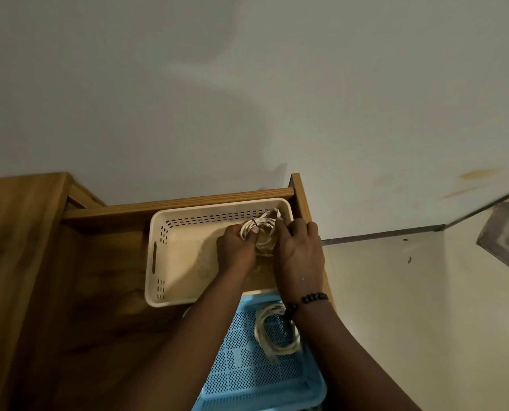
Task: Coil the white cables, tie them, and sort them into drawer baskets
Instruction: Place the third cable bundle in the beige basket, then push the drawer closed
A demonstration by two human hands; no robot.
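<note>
Cream plastic basket (170, 262), one: perforated walls, slot handle on its left wall, seated in the far part of one open wooden drawer (188, 203). Blue plastic basket (247, 378), one: mesh floor, placed nearer the person in the same drawer, touching or just beside the cream basket's near rim.

White cable coils, two. First cable coil (265, 229): held inside the cream basket at its far right corner, bound at the top by one small dark tie (254, 222). Second cable coil (277, 333): lying loose on the blue basket's mesh floor, partly hidden under the right wrist; whether it is tied cannot be told.

Hands, two, both bare, both reaching into the cream basket. Left hand (237, 247): fingers curled closed on the left side of the first cable coil, thumb tip pressed against the loops just below the dark tie. Right hand (299, 250): fingers bent down over the right side of the same coil, knuckles uppermost; fingertips hidden behind the loops, so the exact hold cannot be told, though the hand touches the coil. The first coil sits between the two sets of fingers, its upper loops rising beyond them toward the basket's far wall.

Beaded bracelet (309, 299), one, dark, on the right wrist.

Wooden cabinet top (19, 209), one, left of the drawer. Pale wall behind; tiled floor (395, 292) at right.
</note>
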